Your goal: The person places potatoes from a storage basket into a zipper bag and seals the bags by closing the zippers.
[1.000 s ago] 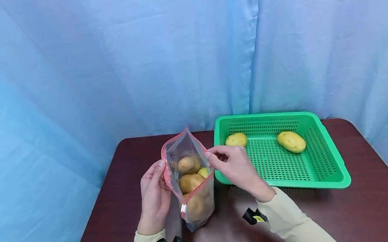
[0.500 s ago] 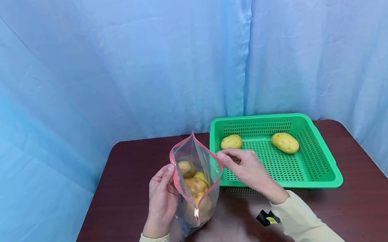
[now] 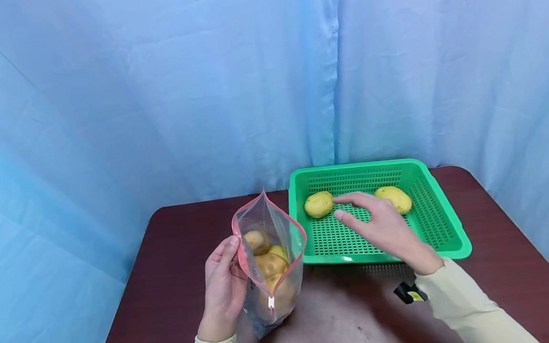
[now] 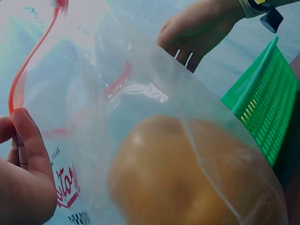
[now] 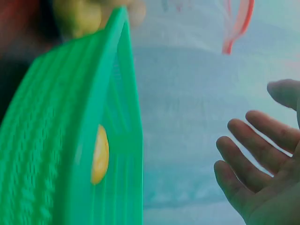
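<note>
A clear zip bag (image 3: 293, 233) with a pink rim stands upright on the table, its mouth wide. Several potatoes (image 3: 270, 265) lie inside it, and a white slider (image 3: 271, 302) sits at the near end of the zip. My left hand (image 3: 222, 290) pinches the bag's left rim between thumb and fingers. Holding nothing, my right hand (image 3: 383, 225) hovers over the green basket (image 3: 346, 259) with thumb and fingers apart. One potato (image 3: 319, 205) lies just left of its fingertips; another potato (image 3: 396, 199) is partly hidden behind the hand.
The basket stands right of the bag on a dark red-brown table (image 3: 180, 250). Blue curtains (image 3: 232, 90) hang behind the table's far edge. In the right wrist view the basket's side (image 5: 51, 140) rises close to the camera.
My right hand has let go of the bag's right rim and moved right, over the basket. My left hand still pinches the left rim. The head view has shifted slightly.
</note>
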`<act>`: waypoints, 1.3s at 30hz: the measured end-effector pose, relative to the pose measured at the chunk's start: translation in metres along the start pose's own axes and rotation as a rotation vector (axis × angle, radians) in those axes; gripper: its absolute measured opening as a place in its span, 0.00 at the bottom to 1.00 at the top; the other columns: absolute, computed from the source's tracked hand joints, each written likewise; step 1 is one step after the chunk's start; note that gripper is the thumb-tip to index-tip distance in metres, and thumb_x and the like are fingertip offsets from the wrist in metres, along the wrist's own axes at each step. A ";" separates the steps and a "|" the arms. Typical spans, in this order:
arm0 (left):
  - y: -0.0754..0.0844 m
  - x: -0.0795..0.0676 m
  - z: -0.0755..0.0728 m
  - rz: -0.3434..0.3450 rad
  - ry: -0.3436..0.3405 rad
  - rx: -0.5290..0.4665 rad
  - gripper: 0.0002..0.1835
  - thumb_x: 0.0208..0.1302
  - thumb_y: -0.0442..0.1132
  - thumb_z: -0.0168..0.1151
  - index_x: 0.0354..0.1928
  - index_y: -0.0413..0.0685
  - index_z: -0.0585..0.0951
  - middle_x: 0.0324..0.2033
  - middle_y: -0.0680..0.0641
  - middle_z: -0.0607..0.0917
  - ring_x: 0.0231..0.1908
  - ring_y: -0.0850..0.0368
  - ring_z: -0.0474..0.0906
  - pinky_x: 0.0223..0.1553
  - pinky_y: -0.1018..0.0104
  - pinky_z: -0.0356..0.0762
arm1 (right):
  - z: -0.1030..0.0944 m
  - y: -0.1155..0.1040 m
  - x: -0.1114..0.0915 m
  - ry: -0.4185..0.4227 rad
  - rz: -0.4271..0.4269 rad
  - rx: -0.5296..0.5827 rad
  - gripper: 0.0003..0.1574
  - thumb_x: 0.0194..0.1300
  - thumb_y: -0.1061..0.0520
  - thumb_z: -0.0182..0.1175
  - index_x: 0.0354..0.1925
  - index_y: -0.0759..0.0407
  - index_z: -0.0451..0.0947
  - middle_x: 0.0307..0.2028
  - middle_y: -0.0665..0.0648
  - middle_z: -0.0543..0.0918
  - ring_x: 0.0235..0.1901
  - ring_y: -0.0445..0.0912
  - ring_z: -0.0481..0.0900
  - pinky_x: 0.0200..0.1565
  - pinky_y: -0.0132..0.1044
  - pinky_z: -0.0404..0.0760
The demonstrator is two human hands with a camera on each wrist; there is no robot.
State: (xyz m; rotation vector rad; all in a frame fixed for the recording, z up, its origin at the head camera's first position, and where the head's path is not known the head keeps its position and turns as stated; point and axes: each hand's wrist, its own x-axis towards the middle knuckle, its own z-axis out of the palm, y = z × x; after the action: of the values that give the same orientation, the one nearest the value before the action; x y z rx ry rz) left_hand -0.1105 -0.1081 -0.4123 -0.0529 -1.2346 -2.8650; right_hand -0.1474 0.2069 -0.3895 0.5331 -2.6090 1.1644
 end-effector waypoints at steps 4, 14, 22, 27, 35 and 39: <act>0.000 0.001 -0.001 0.002 0.001 -0.006 0.15 0.80 0.30 0.51 0.40 0.45 0.87 0.30 0.51 0.89 0.29 0.65 0.86 0.32 0.74 0.84 | -0.012 0.009 0.009 -0.046 -0.038 -0.051 0.25 0.73 0.46 0.66 0.62 0.54 0.81 0.60 0.56 0.83 0.62 0.54 0.78 0.60 0.58 0.77; 0.000 0.003 -0.003 0.000 0.007 -0.005 0.14 0.79 0.31 0.52 0.40 0.45 0.87 0.29 0.51 0.89 0.28 0.65 0.86 0.31 0.73 0.84 | -0.027 0.027 0.045 -0.202 -0.145 -0.135 0.34 0.70 0.46 0.69 0.68 0.58 0.76 0.65 0.57 0.79 0.67 0.55 0.74 0.65 0.58 0.72; 0.001 0.004 -0.004 0.001 -0.007 0.001 0.13 0.79 0.31 0.52 0.41 0.45 0.86 0.28 0.52 0.88 0.27 0.65 0.85 0.30 0.74 0.83 | -0.027 0.039 0.070 -0.305 -0.151 -0.150 0.36 0.69 0.46 0.70 0.70 0.55 0.74 0.68 0.56 0.76 0.69 0.55 0.71 0.67 0.58 0.70; 0.002 0.003 -0.005 0.009 -0.013 -0.005 0.13 0.80 0.31 0.52 0.41 0.44 0.86 0.29 0.51 0.88 0.28 0.65 0.86 0.31 0.73 0.84 | -0.022 0.044 0.082 -0.369 -0.103 -0.149 0.38 0.70 0.41 0.68 0.72 0.52 0.72 0.70 0.56 0.75 0.71 0.56 0.69 0.68 0.60 0.69; 0.002 0.001 -0.005 0.007 0.003 -0.002 0.14 0.80 0.30 0.51 0.39 0.45 0.86 0.27 0.52 0.87 0.27 0.66 0.85 0.30 0.74 0.83 | -0.002 0.068 0.097 -0.429 -0.052 -0.145 0.43 0.68 0.34 0.67 0.72 0.51 0.72 0.70 0.57 0.74 0.72 0.58 0.67 0.68 0.62 0.68; 0.002 0.000 -0.007 0.005 0.005 0.000 0.14 0.80 0.30 0.52 0.40 0.44 0.86 0.29 0.51 0.88 0.29 0.65 0.86 0.32 0.73 0.84 | 0.009 0.079 0.101 -0.457 -0.046 -0.144 0.39 0.68 0.42 0.70 0.71 0.53 0.73 0.70 0.59 0.74 0.71 0.60 0.68 0.67 0.62 0.69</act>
State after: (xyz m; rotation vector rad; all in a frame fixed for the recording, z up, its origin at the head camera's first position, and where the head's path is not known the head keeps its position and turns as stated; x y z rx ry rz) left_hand -0.1102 -0.1141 -0.4155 -0.0486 -1.2324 -2.8590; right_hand -0.2725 0.2259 -0.4122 0.9148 -3.0061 0.9147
